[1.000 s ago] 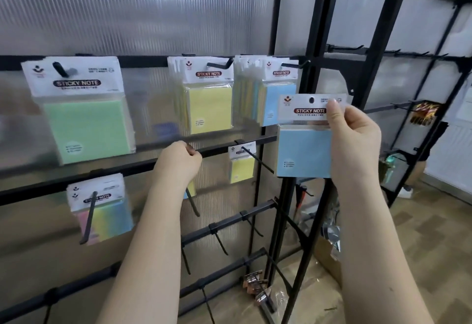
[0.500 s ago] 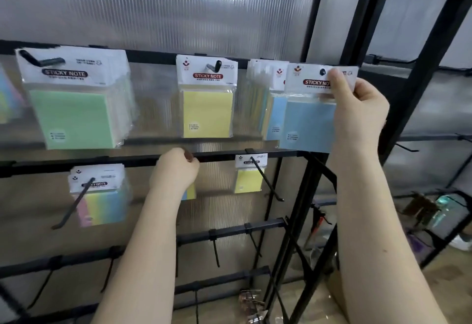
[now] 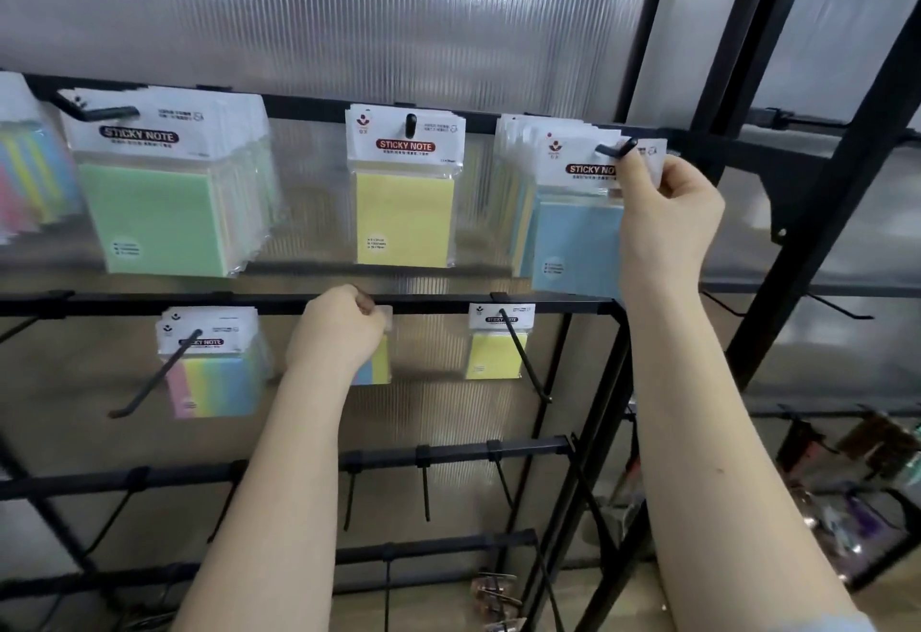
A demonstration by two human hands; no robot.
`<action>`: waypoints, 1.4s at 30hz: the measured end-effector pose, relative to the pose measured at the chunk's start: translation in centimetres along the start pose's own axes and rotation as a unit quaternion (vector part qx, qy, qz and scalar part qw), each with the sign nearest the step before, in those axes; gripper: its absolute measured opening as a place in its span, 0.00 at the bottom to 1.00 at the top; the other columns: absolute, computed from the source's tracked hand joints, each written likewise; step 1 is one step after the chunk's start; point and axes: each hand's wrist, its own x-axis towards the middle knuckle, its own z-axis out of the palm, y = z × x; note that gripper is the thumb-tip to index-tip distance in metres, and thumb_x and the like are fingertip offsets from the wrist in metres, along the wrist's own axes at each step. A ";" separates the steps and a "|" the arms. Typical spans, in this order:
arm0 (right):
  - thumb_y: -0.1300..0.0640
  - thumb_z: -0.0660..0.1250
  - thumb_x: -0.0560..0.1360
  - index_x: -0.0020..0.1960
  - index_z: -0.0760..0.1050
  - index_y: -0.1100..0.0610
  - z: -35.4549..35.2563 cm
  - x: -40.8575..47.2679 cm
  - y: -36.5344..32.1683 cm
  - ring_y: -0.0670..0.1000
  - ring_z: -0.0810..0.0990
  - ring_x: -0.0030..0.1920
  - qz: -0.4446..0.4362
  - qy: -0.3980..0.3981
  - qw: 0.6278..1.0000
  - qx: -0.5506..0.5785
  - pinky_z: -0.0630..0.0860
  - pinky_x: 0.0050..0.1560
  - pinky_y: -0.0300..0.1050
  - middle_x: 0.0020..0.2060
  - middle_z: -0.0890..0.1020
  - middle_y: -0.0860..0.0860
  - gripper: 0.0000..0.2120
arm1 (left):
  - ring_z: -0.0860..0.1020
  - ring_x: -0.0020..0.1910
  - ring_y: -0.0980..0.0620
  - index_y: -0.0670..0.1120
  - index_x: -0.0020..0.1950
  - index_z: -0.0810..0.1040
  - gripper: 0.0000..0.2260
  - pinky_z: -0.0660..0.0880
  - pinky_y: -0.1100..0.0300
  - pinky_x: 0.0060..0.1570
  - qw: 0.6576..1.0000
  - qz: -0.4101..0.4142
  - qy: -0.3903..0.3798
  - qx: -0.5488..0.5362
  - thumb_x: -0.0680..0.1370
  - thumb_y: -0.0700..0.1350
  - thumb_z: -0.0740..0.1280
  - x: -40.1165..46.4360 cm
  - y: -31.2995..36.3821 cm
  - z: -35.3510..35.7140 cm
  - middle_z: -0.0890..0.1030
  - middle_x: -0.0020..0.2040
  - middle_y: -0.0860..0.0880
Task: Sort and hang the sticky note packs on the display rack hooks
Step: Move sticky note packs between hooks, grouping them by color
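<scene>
Hanging now: a person's right hand (image 3: pixel 665 203) pinches the white header card of a clear-wrapped pale blue sticky note pack (image 3: pixel 578 243), holding it against the black metal hook (image 3: pixel 615 149) at the right end of the top rail
Change: a second ago this pack was held lower and off to the right, clear of the rack; half a second ago it had risen level with the blue stack; now the hook's tip shows in front of the header, so the card appears to be threaded on
Hedge: motion blur makes it hard to say whether the punched hole is fully over the hook or only started
Meaning for the task: the blue pack has reached its matching colour group, and what is left for it is to be slid back and let go
Left hand: the left hand (image 3: pixel 344 327) is curled at the second black rail (image 3: pixel 249 305), gripping the top of a small blue-and-yellow striped note pack (image 3: pixel 376 365) that hangs there, much where it was before
Already hung: a thick stack of green sticky note packs (image 3: pixel 159 218) top left, a yellow sticky note pack (image 3: pixel 404 218) top centre, small rainbow-striped packs (image 3: pixel 214 377) and a small yellow pack (image 3: pixel 493 355) below
Rack: lower black hooks (image 3: pixel 426 489) stand bare
</scene>
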 end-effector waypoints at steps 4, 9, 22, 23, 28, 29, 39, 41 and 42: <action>0.57 0.69 0.75 0.33 0.72 0.56 0.9 0.6 0.6 0.39 0.68 0.29 0.002 0.013 1.000 0.006 0.66 0.33 0.32 0.29 0.73 0.45 0.13 | 0.76 0.38 0.51 0.48 0.49 0.76 0.05 0.71 0.61 0.34 1.000 -0.006 0.010 0.010 0.77 0.46 0.61 0.1 0.0 -0.3 0.80 0.48 0.47; 0.57 0.71 0.74 0.46 0.78 0.58 1.6 1.0 1.1 0.37 0.76 0.35 -0.005 0.038 0.999 0.014 0.71 0.38 0.28 0.37 0.80 0.45 0.05 | 0.75 0.38 0.52 0.47 0.50 0.76 0.05 0.71 0.59 0.41 1.000 -0.004 0.011 0.011 0.77 0.46 0.61 0.0 0.0 -0.5 0.80 0.46 0.47; 0.54 0.57 0.81 0.40 0.75 0.51 -1.8 -2.0 7.6 0.43 0.76 0.39 0.095 0.065 0.992 -0.045 0.72 0.44 0.36 0.37 0.78 0.45 0.13 | 0.74 0.44 0.51 0.46 0.48 0.77 0.05 0.68 0.60 0.41 0.999 -0.025 0.033 0.013 0.78 0.44 0.62 -1.1 0.0 -0.4 0.79 0.46 0.50; 0.54 0.57 0.81 0.39 0.74 0.51 -2.0 -2.5 8.5 0.45 0.76 0.40 0.103 0.056 0.992 -0.056 0.71 0.43 0.37 0.37 0.78 0.46 0.14 | 0.74 0.45 0.51 0.47 0.48 0.77 0.05 0.68 0.60 0.41 0.999 -0.028 0.035 0.013 0.77 0.44 0.61 -1.2 -0.1 -0.4 0.79 0.46 0.50; 0.55 0.57 0.80 0.40 0.76 0.53 -2.0 -4.3 13.4 0.48 0.75 0.39 0.176 0.032 0.978 -0.110 0.70 0.43 0.42 0.37 0.79 0.48 0.13 | 0.75 0.46 0.50 0.49 0.46 0.77 0.05 0.69 0.59 0.43 0.997 -0.063 0.044 0.010 0.77 0.44 0.61 -1.8 -0.8 -0.8 0.78 0.43 0.52; 0.55 0.57 0.79 0.41 0.76 0.53 -1.8 -4.4 14.3 0.49 0.74 0.39 0.198 0.002 0.971 -0.134 0.70 0.43 0.44 0.38 0.78 0.48 0.11 | 0.75 0.47 0.49 0.49 0.46 0.76 0.05 0.71 0.58 0.44 0.997 -0.067 0.044 0.012 0.77 0.45 0.61 -1.9 -0.9 -0.9 0.78 0.44 0.52; 0.59 0.57 0.81 0.69 0.69 0.63 0.8 -3.8 16.0 0.58 0.75 0.58 0.325 -0.179 0.905 -0.208 0.66 0.50 0.42 0.59 0.76 0.57 0.18 | 0.76 0.48 0.49 0.50 0.48 0.76 0.05 0.70 0.59 0.43 0.993 -0.098 0.056 0.034 0.77 0.47 0.61 -2.9 -2.2 -2.8 0.79 0.51 0.52; 0.59 0.58 0.79 0.63 0.73 0.65 1.0 -3.7 16.4 0.56 0.75 0.48 0.325 -0.174 0.904 -0.218 0.67 0.46 0.42 0.50 0.77 0.55 0.16 | 0.76 0.49 0.50 0.51 0.49 0.76 0.05 0.69 0.60 0.42 0.992 -0.106 0.055 0.038 0.77 0.47 0.61 -2.9 -2.5 -3.1 0.80 0.51 0.52; 0.59 0.59 0.79 0.61 0.74 0.66 1.1 -3.7 16.6 0.55 0.74 0.47 0.323 -0.167 0.904 -0.225 0.67 0.45 0.42 0.49 0.77 0.56 0.15 | 0.76 0.49 0.50 0.51 0.49 0.76 0.05 0.67 0.61 0.39 0.992 -0.106 0.055 0.040 0.77 0.47 0.61 -2.9 -2.6 -3.1 0.80 0.51 0.51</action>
